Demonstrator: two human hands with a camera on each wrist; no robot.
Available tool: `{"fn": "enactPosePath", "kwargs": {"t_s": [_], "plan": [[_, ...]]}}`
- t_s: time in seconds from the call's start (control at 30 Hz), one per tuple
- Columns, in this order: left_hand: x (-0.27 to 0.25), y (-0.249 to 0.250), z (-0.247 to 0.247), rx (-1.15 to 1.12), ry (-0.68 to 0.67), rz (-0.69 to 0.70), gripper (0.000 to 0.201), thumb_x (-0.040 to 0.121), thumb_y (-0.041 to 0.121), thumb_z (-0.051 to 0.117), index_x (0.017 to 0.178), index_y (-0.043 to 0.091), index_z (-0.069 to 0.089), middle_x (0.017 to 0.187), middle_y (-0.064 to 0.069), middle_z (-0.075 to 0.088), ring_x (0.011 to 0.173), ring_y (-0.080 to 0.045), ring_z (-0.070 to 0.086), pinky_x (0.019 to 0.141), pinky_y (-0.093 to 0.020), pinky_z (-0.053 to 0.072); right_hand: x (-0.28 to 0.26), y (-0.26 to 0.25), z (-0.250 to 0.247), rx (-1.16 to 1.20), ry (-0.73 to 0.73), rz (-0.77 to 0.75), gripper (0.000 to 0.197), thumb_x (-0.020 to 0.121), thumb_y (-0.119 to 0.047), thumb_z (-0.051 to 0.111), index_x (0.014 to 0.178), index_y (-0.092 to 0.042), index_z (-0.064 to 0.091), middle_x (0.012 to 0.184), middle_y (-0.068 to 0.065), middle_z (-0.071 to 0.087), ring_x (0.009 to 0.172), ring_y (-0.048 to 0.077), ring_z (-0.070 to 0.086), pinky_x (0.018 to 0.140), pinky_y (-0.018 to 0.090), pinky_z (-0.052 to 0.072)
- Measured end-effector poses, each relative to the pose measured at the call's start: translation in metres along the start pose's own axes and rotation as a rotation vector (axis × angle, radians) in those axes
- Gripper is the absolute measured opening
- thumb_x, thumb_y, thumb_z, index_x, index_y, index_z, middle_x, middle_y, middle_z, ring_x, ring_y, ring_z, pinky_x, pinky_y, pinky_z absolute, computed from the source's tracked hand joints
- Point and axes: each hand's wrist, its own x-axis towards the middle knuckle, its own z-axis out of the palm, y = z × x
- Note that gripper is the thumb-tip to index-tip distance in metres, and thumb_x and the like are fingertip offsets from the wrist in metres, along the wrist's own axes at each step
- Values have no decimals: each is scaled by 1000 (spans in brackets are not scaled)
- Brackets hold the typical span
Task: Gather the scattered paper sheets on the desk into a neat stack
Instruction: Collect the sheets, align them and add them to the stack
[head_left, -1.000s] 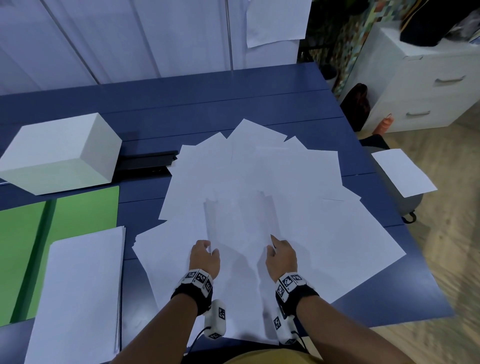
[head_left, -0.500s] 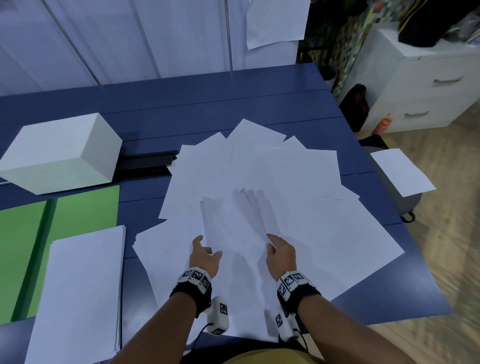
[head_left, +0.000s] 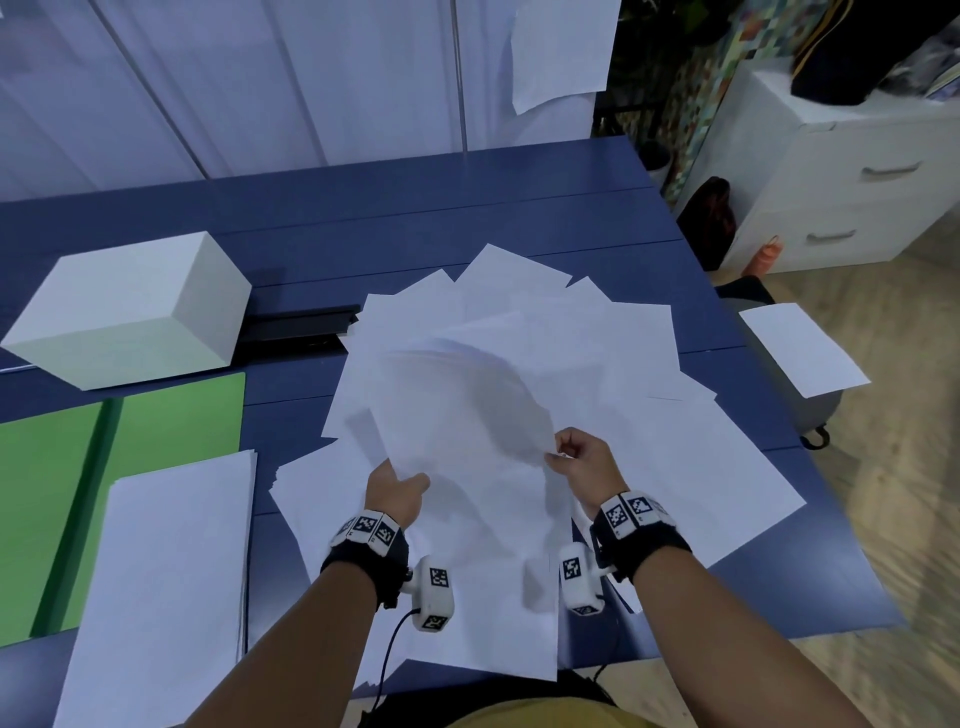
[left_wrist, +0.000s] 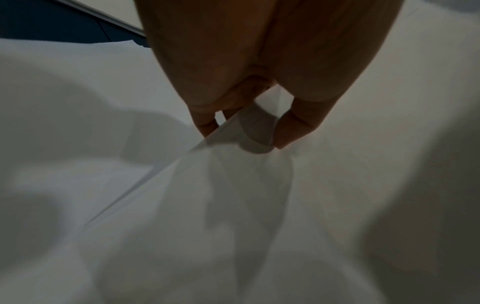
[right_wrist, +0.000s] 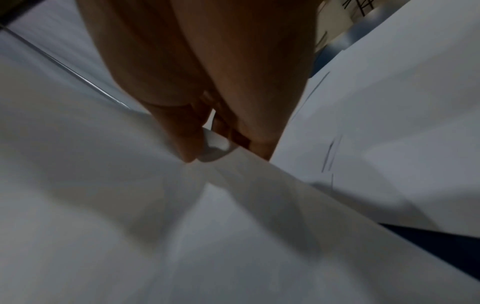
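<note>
Right now I'm in the pick-up step: both hands have a small bundle (head_left: 462, 415) of sheets lifted off the heap, its far edge curling up and blurred. My left hand (head_left: 396, 491) pinches the bundle's near-left edge; the left wrist view shows the thumb (left_wrist: 298, 125) on one side of the paper edge and a finger on the other, so that grip is narrow and holding paper. My right hand (head_left: 584, 462) pinches the bundle's right edge the same way, thumb and fingers (right_wrist: 182, 139) closed on a paper corner in the right wrist view.

The rest of the sheets (head_left: 675, 467) lie fanned across the middle of the blue counter (head_left: 363, 208), overlapping at all angles, some hanging past the near edge. A squared stack (head_left: 166, 571) sits at the near left, partly over a green folder (head_left: 171, 415). One sheet (head_left: 800, 348) lies off to the right, on something grey beside the counter. A white box (head_left: 130, 312) stands at the far left.

I judge the task is early, since most of the heap is untouched. Next move, as I see it: bring the two edges level, tap the bundle square, then either carry it left onto the stack or use it as the base and sweep more sheets in. The paper is limp, so I'd keep both pinches firm or loose sheets may slide out
</note>
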Motion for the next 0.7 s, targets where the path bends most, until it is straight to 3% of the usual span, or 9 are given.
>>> {"fn": "enactPosePath", "kwargs": {"t_s": [0.07,0.13,0.2,0.3,0.4,0.43,0.5,0.57,0.7], "plan": [[-3,6,1,-32,24,18,15,80,-4,60,78,10,57,68,-3,55,64,-22,53,66,-27,44,-1,-8,-1,25,-22,-7,37,79,18,61,66,-16,57,67,-1,55,64,13,48,69,24,39],[-7,14,3,-83,46,24,22,80,-4,60,70,12,48,61,-2,45,56,-21,42,57,-24,37,-3,-16,0,35,-16,-30,34,79,17,61,68,-16,60,72,6,55,72,18,50,76,30,41],[-10,23,3,-125,69,44,26,81,-5,60,67,12,45,59,-2,41,52,-19,37,52,-23,34,-6,-25,2,66,21,-47,31,81,16,62,82,-14,68,82,5,65,80,21,59,82,33,47],[-12,36,4,-176,67,108,24,79,-8,60,66,8,50,59,-3,46,53,-18,41,54,-24,37,-9,-45,4,122,69,-126,40,81,15,63,98,-20,65,98,0,73,94,17,69,86,28,53],[-14,43,2,-134,58,155,41,79,-11,59,57,14,34,43,11,35,39,-10,31,45,-19,31,-9,-55,4,132,61,-165,47,80,12,66,107,-25,58,108,1,72,102,14,68,88,28,55],[-17,43,1,-109,52,167,40,80,-11,59,58,14,36,42,14,36,38,-7,32,45,-18,33,-8,-55,3,124,58,-159,48,80,11,66,109,-26,58,109,1,71,102,14,68,88,30,55],[-22,39,-1,-59,31,187,19,84,-8,59,77,9,53,60,10,54,52,-3,48,59,-20,42,-7,-52,4,74,46,-142,46,78,9,68,109,-24,62,107,1,73,101,18,69,89,37,56],[-26,33,-3,-15,14,181,24,85,-6,60,101,12,56,86,4,61,74,-7,58,72,-22,44,-8,-48,6,9,22,-126,39,79,8,67,104,-21,68,104,2,74,100,22,70,92,43,55],[-28,25,-8,-10,24,175,29,85,-4,59,105,15,53,98,-1,63,95,-23,62,76,-26,46,-13,-49,12,-13,10,-107,36,82,8,65,95,-25,70,100,-3,74,99,21,70,86,34,56]]}}
